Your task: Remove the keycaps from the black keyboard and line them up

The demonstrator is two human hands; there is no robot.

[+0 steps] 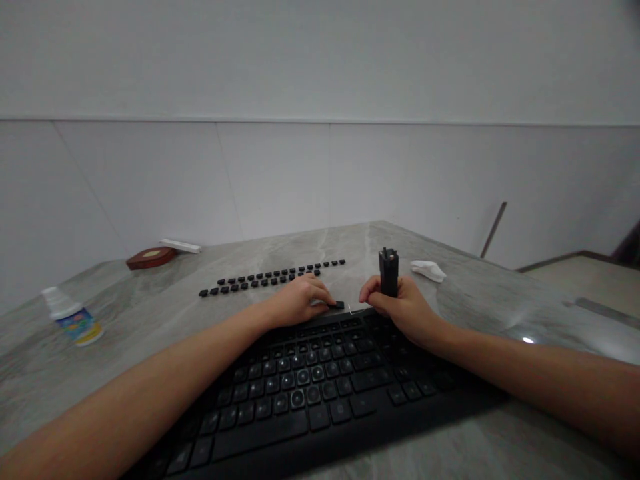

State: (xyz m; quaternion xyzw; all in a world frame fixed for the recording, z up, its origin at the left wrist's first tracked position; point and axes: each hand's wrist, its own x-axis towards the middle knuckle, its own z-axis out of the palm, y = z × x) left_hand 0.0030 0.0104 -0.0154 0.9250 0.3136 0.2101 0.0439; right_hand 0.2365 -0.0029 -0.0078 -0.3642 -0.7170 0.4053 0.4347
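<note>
A black keyboard (265, 437) lies in front of me, with its top edge near both hands. My left hand (303, 297) reaches over that edge, its fingers closed at one end of a small black keycap (339, 305) behind the keyboard. My right hand (407, 310) is wrapped round an upright black-handled tool (389, 273), over the keyboard's upper right. A thin wire (351, 309) shows between the hands; what it joins to is unclear. Beyond my left hand, several loose keycaps (244, 285) stand in two rows on the table. My left forearm covers the keyboard's left part.
At left a white bottle (77, 319) with a coloured label lies tilted on the grey marbled table (165, 297). A red-brown box (150, 258) and a white strip (180, 246) are near the wall. Crumpled white tissue (428, 270) lies beyond my right hand.
</note>
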